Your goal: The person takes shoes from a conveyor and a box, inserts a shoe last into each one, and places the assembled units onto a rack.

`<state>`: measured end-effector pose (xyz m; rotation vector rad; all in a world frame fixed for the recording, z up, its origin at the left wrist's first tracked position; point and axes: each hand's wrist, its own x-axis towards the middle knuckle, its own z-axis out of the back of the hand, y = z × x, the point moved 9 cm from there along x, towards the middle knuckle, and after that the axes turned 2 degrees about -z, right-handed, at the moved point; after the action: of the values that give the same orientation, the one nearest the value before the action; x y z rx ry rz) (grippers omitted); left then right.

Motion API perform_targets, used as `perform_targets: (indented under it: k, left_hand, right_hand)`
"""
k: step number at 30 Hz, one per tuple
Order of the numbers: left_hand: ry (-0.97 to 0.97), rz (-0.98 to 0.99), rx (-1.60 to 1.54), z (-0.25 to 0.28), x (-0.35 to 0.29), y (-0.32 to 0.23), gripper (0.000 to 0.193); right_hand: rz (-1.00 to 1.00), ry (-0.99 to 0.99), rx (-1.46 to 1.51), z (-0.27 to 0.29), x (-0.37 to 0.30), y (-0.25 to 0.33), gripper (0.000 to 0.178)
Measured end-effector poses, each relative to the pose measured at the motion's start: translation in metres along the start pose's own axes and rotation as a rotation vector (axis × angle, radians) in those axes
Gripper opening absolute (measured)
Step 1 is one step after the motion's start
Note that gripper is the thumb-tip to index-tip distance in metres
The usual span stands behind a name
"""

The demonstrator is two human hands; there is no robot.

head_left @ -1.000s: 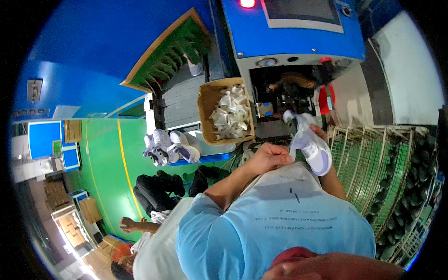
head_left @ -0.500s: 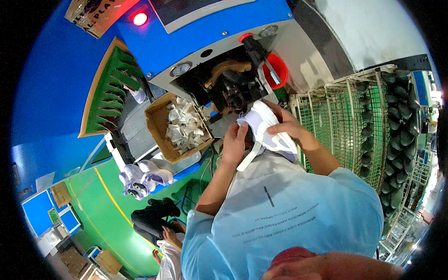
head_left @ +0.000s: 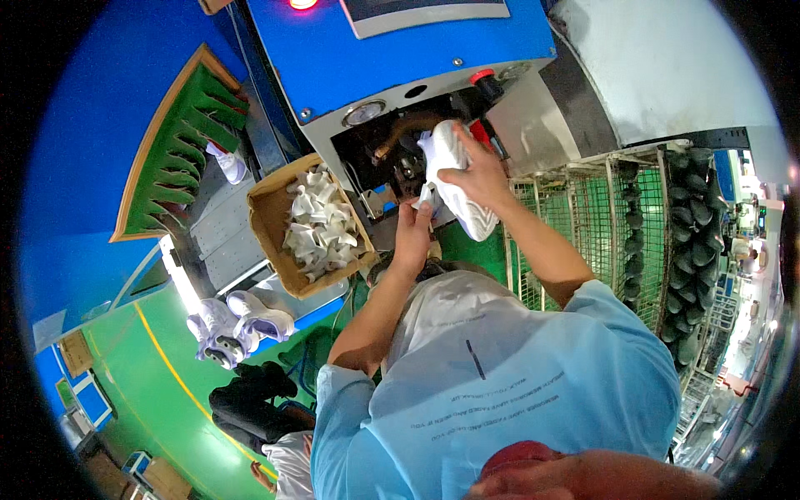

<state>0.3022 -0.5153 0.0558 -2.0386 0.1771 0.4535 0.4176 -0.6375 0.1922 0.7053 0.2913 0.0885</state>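
A white and lavender sneaker (head_left: 460,185) is held up in front of the machine's opening, its sole turned toward the right. My right hand (head_left: 481,177) grips it round the sole and side. Just left of the shoe, my left hand (head_left: 412,237) is closed in a pinch on a white strap (head_left: 427,197) at the shoe's edge. Whether the strap is fixed to the shoe, I cannot tell. Behind the sneaker, the dark machine opening (head_left: 392,158) holds metal parts and a curved brown piece, partly hidden by the shoe.
A cardboard box (head_left: 265,221) of white curved pieces stands left. Several lavender-white shoes (head_left: 258,315) sit below it. A wire rack (head_left: 542,225) with dark shoe-shaped pieces (head_left: 687,225) is at right. Another person's dark-clad leg (head_left: 246,404) shows at lower left.
The sneaker has been lifted away from my body toward the machine and turned so its sole shows. Both hands moved with it. The view has shifted.
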Motion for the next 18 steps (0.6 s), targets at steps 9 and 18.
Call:
perform_targets:
  k: [9, 18]
  left_hand:
    - [-0.018, 0.354, -0.240, 0.046, -0.001, 0.034, 0.024]
    - [-0.411, 0.222, -0.019, 0.187, -0.055, -0.036, 0.042]
  right_hand:
    - [-0.070, 0.008, -0.629, -0.049, 0.027, 0.024, 0.081]
    - [0.029, -0.075, -0.554, -0.049, 0.021, 0.024, 0.077]
